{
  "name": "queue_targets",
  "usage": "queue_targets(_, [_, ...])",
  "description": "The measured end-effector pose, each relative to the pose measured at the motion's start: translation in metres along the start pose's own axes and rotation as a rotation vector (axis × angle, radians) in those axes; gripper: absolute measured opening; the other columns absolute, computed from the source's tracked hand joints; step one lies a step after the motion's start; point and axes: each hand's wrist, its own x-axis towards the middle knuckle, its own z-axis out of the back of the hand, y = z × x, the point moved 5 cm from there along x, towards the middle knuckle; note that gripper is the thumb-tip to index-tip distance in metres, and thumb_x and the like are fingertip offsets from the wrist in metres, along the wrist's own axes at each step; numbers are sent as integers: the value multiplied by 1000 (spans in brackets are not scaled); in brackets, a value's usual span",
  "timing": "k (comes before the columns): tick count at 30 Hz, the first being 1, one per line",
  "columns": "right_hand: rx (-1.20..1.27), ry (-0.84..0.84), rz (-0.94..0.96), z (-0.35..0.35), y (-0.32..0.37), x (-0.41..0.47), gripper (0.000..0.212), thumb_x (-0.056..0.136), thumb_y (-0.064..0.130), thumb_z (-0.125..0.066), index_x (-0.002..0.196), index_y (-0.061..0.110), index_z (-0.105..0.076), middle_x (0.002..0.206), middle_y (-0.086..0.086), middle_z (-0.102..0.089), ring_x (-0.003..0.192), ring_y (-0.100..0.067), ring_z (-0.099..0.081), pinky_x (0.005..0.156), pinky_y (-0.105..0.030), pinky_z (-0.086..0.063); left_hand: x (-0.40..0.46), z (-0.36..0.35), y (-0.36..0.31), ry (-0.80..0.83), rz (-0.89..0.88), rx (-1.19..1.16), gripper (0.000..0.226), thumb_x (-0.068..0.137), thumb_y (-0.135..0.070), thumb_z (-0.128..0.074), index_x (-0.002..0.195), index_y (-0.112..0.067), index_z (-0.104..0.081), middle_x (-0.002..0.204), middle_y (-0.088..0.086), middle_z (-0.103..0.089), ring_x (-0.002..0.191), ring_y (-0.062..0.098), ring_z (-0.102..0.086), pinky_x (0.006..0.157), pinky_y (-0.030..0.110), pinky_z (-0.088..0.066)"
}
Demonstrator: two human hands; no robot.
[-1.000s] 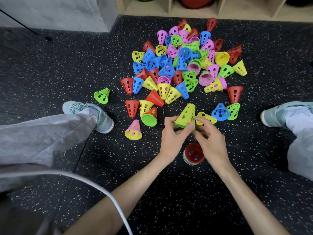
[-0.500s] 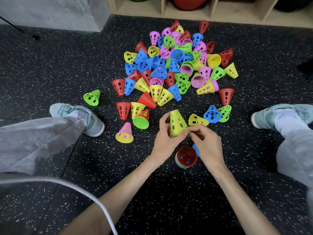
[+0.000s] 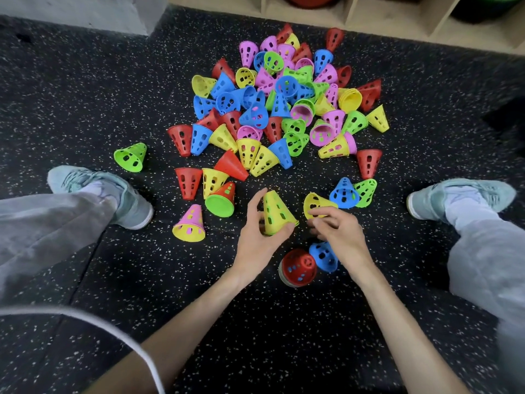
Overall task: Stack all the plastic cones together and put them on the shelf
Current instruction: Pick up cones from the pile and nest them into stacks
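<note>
My left hand (image 3: 257, 237) grips a yellow cone (image 3: 275, 213) with a green one nested inside, tip up. My right hand (image 3: 338, 233) hovers just to its right with loosely curled fingers and holds nothing. Another yellow cone (image 3: 314, 203) lies on its side just beyond the right fingers. Near my wrists stands a short stack topped by a red cone (image 3: 298, 268), and a blue cone (image 3: 324, 255) lies against it. A big pile of several coloured cones (image 3: 281, 103) covers the floor ahead. The wooden shelf (image 3: 369, 15) runs along the top edge.
I sit on speckled black rubber floor with my legs spread, one shoe at left (image 3: 113, 194) and one at right (image 3: 454, 197). A stray green cone (image 3: 131, 156) lies far left. A pink and yellow cone (image 3: 189, 224) stands left of my hands. A grey wall base (image 3: 85, 12) is top left.
My right hand has let go of the yellow cone and drawn slightly right. My left hand has turned the cone upright. The blue cone by the red stack has come into view.
</note>
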Motion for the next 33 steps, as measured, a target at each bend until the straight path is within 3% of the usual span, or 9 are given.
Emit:
queue_targets(5, [-43, -54, 37, -5, 3, 22, 29, 97, 8, -62, 96, 33, -76, 90, 11, -77, 89, -3, -71, 92, -37, -57, 5, 11, 3, -41, -3, -19, 84, 85, -35, -83, 145, -58, -29, 108, -5, -70, 96, 9, -67, 90, 29, -53])
queue_targets(10, [-211, -121, 51, 16, -2, 48, 29, 97, 13, -62, 101, 38, -76, 112, 14, -68, 101, -5, -63, 79, -21, -46, 7, 25, 16, -81, 33, -45, 86, 86, -34, -82, 148, -55, -27, 111, -8, -69, 97, -1, -66, 82, 16, -49])
queue_targets(13, [-298, -47, 49, 19, -9, 63, 31, 97, 7, -62, 112, 32, -74, 120, 9, -58, 102, -3, -56, 86, -16, -43, 8, 29, 23, -87, 57, -47, 87, 86, -33, -82, 150, -53, -26, 113, -7, -68, 97, -4, -65, 78, 9, -49])
queue_targets(15, [-404, 16, 57, 19, -16, 72, 38, 95, 2, -63, 116, 33, -72, 124, 8, -56, 104, -6, -56, 90, -21, -44, 8, 31, 28, -80, 67, -51, 87, 86, -35, -82, 149, -55, -25, 113, -6, -68, 97, -3, -66, 78, 11, -50])
queue_targets(18, [-575, 105, 79, 17, -23, 80, 43, 95, 2, -63, 119, 37, -70, 123, 10, -58, 94, -5, -58, 79, -23, -44, 8, 32, 32, -69, 76, -49, 87, 85, -36, -83, 148, -57, -26, 114, -5, -68, 99, -1, -67, 82, 16, -50])
queue_targets(23, [-607, 52, 101, 25, -20, 88, 49, 99, 6, -57, 129, 43, -62, 118, 11, -59, 100, -9, -64, 85, -35, -55, 7, 33, 38, -56, 94, -50, 87, 84, -39, -83, 148, -58, -26, 116, -6, -67, 103, 6, -68, 87, 21, -53])
queue_targets(26, [-686, -46, 134, 40, -18, 90, 47, 99, 5, -56, 131, 39, -63, 119, 11, -55, 102, -10, -59, 82, -34, -54, 6, 34, 40, -57, 100, -40, 87, 85, -39, -82, 150, -55, -26, 114, -7, -68, 100, 2, -67, 83, 17, -51])
queue_targets(29, [-699, -117, 109, 54, -24, 94, 46, 98, 3, -57, 133, 33, -64, 126, 3, -51, 86, -10, -57, 73, -20, -46, 4, 34, 41, -48, 99, -32, 88, 84, -41, -82, 151, -53, -26, 114, -8, -67, 98, -2, -66, 83, 18, -51])
queue_targets(33, [-588, -108, -32, 59, -38, 97, 61, 99, 4, -56, 149, 36, -47, 128, -2, -59, 93, -21, -65, 72, -24, -45, 2, 34, 42, -39, 96, -36, 88, 84, -40, -82, 150, -54, -26, 113, -4, -68, 100, 0, -67, 88, 22, -52])
